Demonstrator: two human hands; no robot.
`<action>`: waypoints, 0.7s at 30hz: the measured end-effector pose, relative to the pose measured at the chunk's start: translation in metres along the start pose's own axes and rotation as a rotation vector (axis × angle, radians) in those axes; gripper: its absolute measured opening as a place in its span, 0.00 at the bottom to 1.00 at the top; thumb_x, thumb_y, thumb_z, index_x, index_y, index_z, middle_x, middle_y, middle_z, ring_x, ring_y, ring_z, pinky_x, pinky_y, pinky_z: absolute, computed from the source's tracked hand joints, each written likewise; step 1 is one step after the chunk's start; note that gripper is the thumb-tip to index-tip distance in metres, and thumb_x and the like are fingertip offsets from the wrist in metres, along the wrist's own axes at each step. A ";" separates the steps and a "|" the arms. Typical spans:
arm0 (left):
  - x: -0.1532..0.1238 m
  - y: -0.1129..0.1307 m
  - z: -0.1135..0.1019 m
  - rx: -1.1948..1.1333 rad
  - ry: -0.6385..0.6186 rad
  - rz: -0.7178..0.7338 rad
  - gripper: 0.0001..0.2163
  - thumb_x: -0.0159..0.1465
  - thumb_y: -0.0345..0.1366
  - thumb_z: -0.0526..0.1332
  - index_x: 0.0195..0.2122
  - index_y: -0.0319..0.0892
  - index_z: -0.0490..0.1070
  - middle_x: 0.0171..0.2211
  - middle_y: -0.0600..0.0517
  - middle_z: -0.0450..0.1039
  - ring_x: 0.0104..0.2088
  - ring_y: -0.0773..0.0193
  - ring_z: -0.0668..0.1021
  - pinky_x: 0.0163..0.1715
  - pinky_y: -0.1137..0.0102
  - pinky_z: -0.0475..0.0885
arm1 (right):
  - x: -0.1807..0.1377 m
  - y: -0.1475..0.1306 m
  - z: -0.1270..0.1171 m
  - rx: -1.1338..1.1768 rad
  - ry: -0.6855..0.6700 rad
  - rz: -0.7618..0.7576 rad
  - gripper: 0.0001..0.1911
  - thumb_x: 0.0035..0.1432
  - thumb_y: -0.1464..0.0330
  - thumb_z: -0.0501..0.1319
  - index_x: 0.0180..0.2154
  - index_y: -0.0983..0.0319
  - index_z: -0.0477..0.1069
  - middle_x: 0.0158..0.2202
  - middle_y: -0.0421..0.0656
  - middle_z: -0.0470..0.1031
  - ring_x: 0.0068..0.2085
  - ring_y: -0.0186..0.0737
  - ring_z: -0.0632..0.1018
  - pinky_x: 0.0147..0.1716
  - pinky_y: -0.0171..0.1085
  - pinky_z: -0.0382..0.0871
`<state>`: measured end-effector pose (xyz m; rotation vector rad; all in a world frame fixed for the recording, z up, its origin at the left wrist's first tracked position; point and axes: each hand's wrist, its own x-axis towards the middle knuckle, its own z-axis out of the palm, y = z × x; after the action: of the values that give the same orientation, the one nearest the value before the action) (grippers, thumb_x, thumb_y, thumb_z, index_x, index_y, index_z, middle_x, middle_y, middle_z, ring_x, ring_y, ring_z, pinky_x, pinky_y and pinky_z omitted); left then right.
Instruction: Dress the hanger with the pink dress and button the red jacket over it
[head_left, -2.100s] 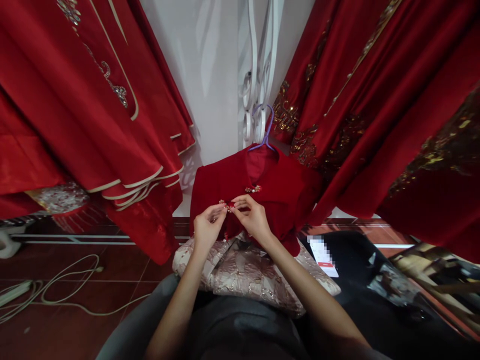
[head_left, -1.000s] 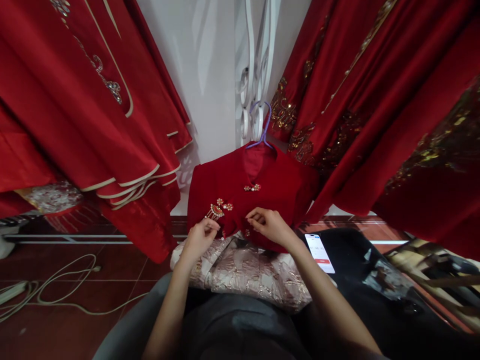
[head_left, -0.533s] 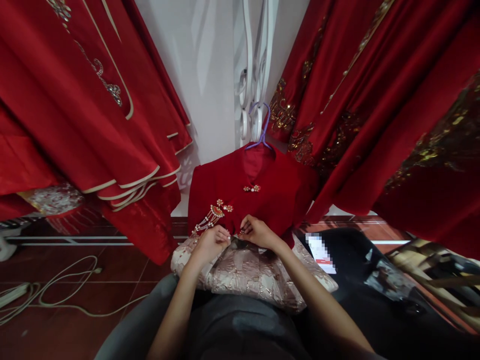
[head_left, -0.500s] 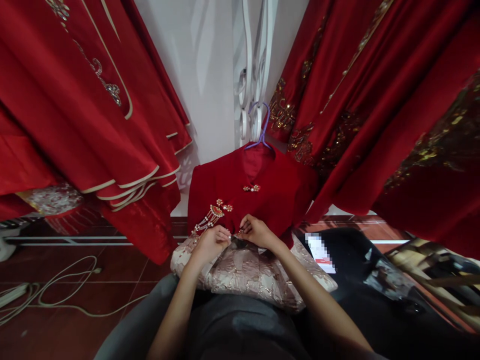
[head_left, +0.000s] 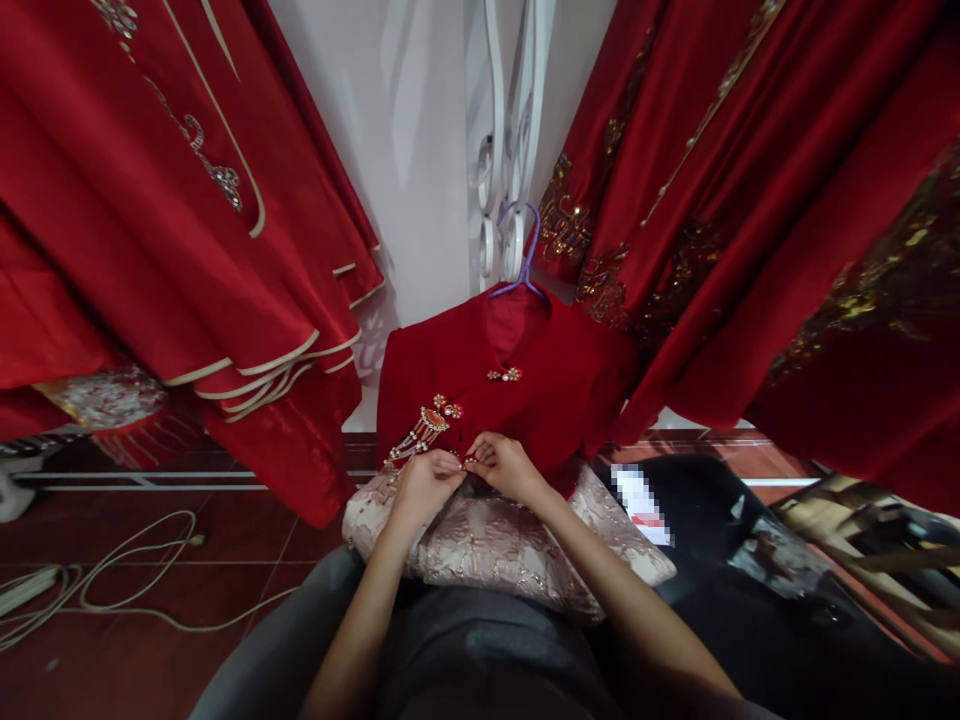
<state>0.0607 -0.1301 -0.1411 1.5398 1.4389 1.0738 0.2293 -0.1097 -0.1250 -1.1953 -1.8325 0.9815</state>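
Note:
A dark red velvet jacket (head_left: 555,385) hangs on a purple hanger (head_left: 523,262) right in front of me. Its lower part rests on a pale pink brocade cloth (head_left: 495,545) in my lap. My left hand (head_left: 424,480) and my right hand (head_left: 506,465) meet at the jacket's front edge, fingers pinched on a small clasp between them. Just above my left hand a gold tasselled ornament (head_left: 424,430) hangs from the jacket. Near the collar sits a small jewelled clasp (head_left: 504,375).
Red embroidered gowns hang at the left (head_left: 172,220) and right (head_left: 757,230). A white ornate rack (head_left: 506,140) stands against the wall. A phone (head_left: 637,500) lies on black cloth at my right. White cables (head_left: 127,570) trail over the red tiled floor.
My hands came down from the tasselled ornament to the lower front edge and closed together there. The ornament now hangs free with its tassel showing.

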 end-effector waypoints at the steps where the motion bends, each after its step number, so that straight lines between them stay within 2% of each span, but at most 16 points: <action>1: 0.000 -0.001 0.000 0.006 0.014 0.005 0.04 0.49 0.28 0.65 0.27 0.38 0.74 0.28 0.48 0.79 0.30 0.61 0.81 0.37 0.66 0.77 | 0.000 0.000 0.002 -0.014 0.020 -0.013 0.07 0.48 0.76 0.64 0.31 0.62 0.71 0.28 0.39 0.74 0.29 0.32 0.75 0.30 0.31 0.71; 10: 0.000 -0.001 0.001 0.047 0.102 0.021 0.05 0.49 0.25 0.63 0.27 0.38 0.75 0.28 0.48 0.80 0.30 0.61 0.81 0.36 0.66 0.77 | -0.003 0.003 0.011 -0.077 0.095 -0.101 0.05 0.51 0.76 0.63 0.31 0.62 0.70 0.31 0.41 0.74 0.31 0.34 0.76 0.34 0.33 0.72; 17: 0.002 -0.004 -0.007 0.121 0.052 0.111 0.04 0.53 0.30 0.62 0.28 0.40 0.76 0.27 0.50 0.80 0.29 0.61 0.81 0.34 0.67 0.76 | -0.005 0.001 0.018 -0.140 0.122 -0.140 0.05 0.54 0.77 0.60 0.32 0.62 0.69 0.34 0.42 0.73 0.33 0.34 0.76 0.36 0.34 0.72; 21: 0.005 -0.004 -0.013 0.108 0.014 0.128 0.05 0.53 0.30 0.60 0.30 0.40 0.75 0.29 0.49 0.80 0.31 0.61 0.81 0.36 0.67 0.76 | -0.005 -0.004 0.005 -0.181 0.059 -0.090 0.06 0.52 0.75 0.64 0.34 0.62 0.71 0.35 0.43 0.73 0.33 0.34 0.77 0.36 0.34 0.73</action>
<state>0.0472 -0.1253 -0.1398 1.7243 1.4445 1.0984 0.2252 -0.1165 -0.1241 -1.2229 -1.9424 0.7359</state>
